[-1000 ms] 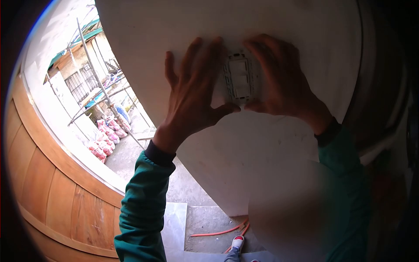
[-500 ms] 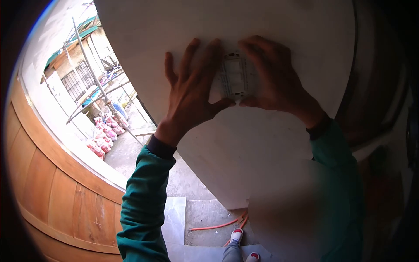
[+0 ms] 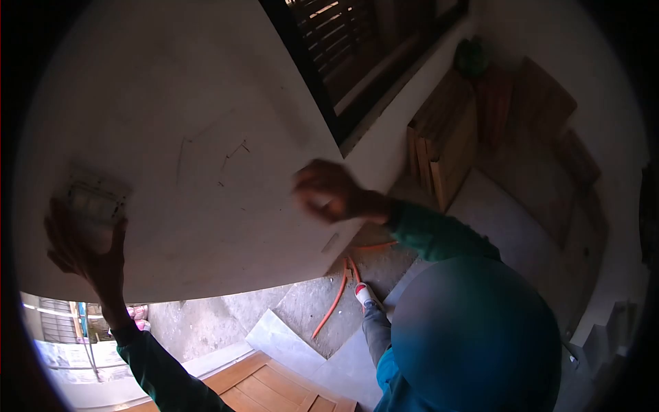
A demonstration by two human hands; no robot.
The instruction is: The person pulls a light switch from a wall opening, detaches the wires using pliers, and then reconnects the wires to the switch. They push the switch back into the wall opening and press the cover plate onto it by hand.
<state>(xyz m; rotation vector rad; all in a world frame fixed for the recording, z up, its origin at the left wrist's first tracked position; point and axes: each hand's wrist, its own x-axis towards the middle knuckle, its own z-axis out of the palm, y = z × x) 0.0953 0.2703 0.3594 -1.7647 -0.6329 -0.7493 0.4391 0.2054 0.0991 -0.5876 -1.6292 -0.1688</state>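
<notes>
A pale rectangular switch plate frame [image 3: 96,197] with openings in its middle lies against the white wall [image 3: 206,226] at the left. My left hand [image 3: 86,250] is at its lower edge, fingers on one side and thumb on the other, holding it to the wall. My right hand [image 3: 333,192] is away from the plate, in front of the wall near its right edge. Its fingers are curled toward the thumb but smeared by motion, and I cannot make out anything in them. Pencil-like marks [image 3: 233,158] show on the wall between the hands.
A dark-framed window [image 3: 329,103] is at the upper right. Boards [image 3: 443,144] lean beneath it. Orange tubing [image 3: 334,302] lies on the floor by my foot [image 3: 364,294]. A loose tile [image 3: 285,336] and a wooden panel door [image 3: 274,384] are below.
Both hands were around the plate. My right hand has let go and moved off to the right, while my left hand stays on it. The view has swung right and rotated.
</notes>
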